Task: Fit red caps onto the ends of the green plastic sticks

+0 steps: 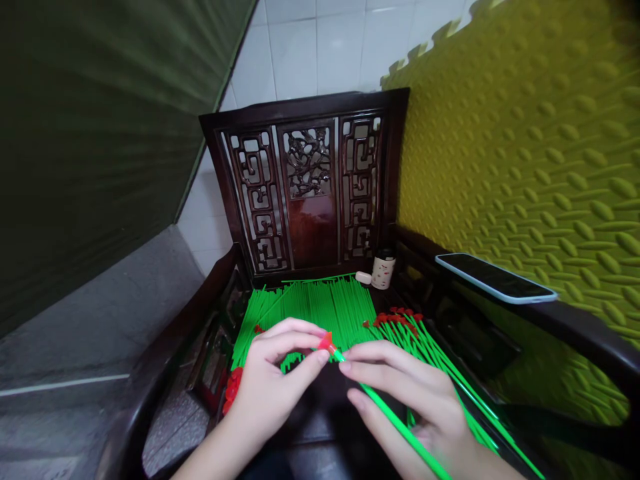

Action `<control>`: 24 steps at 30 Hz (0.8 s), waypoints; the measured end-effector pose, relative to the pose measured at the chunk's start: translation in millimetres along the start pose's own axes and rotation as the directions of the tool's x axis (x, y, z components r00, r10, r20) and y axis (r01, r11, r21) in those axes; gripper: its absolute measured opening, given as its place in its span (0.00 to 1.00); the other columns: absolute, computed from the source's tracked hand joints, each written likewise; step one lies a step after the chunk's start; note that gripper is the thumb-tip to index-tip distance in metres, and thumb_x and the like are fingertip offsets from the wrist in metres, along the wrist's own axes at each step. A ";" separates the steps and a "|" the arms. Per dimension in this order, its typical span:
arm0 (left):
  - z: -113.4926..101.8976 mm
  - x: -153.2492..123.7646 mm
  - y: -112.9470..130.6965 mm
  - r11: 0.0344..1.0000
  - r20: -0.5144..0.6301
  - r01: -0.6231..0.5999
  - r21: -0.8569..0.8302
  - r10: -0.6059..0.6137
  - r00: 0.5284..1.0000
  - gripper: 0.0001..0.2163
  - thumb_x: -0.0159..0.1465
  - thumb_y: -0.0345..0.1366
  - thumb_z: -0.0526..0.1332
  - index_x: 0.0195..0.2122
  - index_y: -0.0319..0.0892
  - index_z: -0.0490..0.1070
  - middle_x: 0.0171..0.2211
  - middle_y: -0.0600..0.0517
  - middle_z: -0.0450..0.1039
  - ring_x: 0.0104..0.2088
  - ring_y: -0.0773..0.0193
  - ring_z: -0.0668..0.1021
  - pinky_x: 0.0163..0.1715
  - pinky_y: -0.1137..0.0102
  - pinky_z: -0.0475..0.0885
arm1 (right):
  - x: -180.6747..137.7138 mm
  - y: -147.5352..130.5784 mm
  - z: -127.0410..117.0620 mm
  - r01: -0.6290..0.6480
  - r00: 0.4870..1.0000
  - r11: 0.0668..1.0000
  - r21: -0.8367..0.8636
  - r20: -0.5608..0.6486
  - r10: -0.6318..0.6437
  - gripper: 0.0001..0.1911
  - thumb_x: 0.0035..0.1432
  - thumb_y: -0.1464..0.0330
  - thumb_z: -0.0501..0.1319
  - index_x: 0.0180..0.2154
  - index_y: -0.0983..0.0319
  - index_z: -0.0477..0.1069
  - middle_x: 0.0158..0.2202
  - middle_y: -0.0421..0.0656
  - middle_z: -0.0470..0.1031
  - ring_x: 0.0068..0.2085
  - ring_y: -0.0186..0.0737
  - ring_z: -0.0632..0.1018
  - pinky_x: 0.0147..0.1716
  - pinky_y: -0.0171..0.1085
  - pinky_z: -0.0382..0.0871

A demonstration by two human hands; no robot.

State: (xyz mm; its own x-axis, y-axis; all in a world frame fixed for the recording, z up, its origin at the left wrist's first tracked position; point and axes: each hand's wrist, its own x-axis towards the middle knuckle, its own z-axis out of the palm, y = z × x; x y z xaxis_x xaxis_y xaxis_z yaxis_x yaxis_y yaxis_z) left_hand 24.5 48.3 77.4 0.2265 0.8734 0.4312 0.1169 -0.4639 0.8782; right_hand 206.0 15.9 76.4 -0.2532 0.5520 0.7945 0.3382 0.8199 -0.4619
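My left hand (277,377) pinches a small red flared plastic cap (326,342) between thumb and fingertips. The cap sits at the upper end of a long green plastic stick (400,427). My right hand (420,390) holds that stick just below the cap, its fingers along one side and the thumb on the other. How deep the stick goes into the cap I cannot tell. Behind both hands a wide pile of loose green sticks (315,303) lies on the chair seat. Beside my right hand rest several green sticks with red caps (400,320) on their ends.
Loose red caps (233,390) lie left of my left wrist. At the seat's back right stand a patterned cup with a dark lid (383,270) and a small pale case (363,277). A phone (495,279) lies on the dark wooden armrest (590,333), near a yellow foam mat (520,147).
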 end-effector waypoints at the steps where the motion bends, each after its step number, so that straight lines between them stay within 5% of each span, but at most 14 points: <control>1: 0.0 0.3 -0.6 1.000 0.003 0.016 -0.013 -0.016 1.000 0.03 0.56 0.29 0.65 0.30 0.42 0.78 0.34 0.49 0.77 0.36 0.63 0.78 0.37 0.70 0.74 | 0.7 -0.6 0.0 -0.002 1.000 1.000 -0.001 -0.011 0.002 0.15 0.50 0.83 0.60 0.40 0.66 0.75 0.36 0.48 0.76 0.36 0.36 0.78 0.33 0.31 0.76; 10: 1.1 2.8 -2.2 0.991 0.035 0.116 -0.063 -0.114 0.993 0.04 0.56 0.30 0.64 0.33 0.41 0.77 0.34 0.49 0.76 0.36 0.63 0.78 0.33 0.72 0.73 | -12.7 7.1 6.9 0.077 0.996 0.986 -0.146 -0.041 -0.084 0.15 0.49 0.84 0.61 0.39 0.67 0.73 0.38 0.51 0.77 0.37 0.38 0.80 0.36 0.31 0.77; 19: -1.4 -3.9 2.6 0.990 0.020 -0.110 0.087 0.109 0.994 0.06 0.57 0.26 0.62 0.33 0.42 0.78 0.30 0.49 0.77 0.31 0.63 0.78 0.32 0.70 0.73 | -31.0 9.4 19.4 0.116 0.991 0.962 -0.246 -0.033 -0.128 0.16 0.52 0.83 0.59 0.43 0.68 0.73 0.39 0.52 0.77 0.41 0.41 0.80 0.41 0.32 0.77; 24: -1.3 -5.7 6.8 0.962 0.049 -0.209 0.177 0.204 0.978 0.09 0.57 0.24 0.62 0.35 0.42 0.78 0.29 0.48 0.77 0.31 0.63 0.77 0.30 0.69 0.73 | -23.9 2.2 12.8 0.080 0.994 0.982 -0.173 -0.053 -0.091 0.13 0.53 0.83 0.58 0.39 0.66 0.74 0.35 0.51 0.77 0.36 0.39 0.80 0.33 0.31 0.77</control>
State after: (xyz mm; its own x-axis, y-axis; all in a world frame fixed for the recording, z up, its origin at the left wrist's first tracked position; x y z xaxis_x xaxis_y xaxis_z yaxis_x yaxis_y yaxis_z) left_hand 22.8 40.4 81.2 0.2928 0.7521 0.5904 0.2362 -0.6552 0.7176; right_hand 201.2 6.4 51.4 -0.2343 0.4663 0.8530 0.4687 0.8229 -0.3211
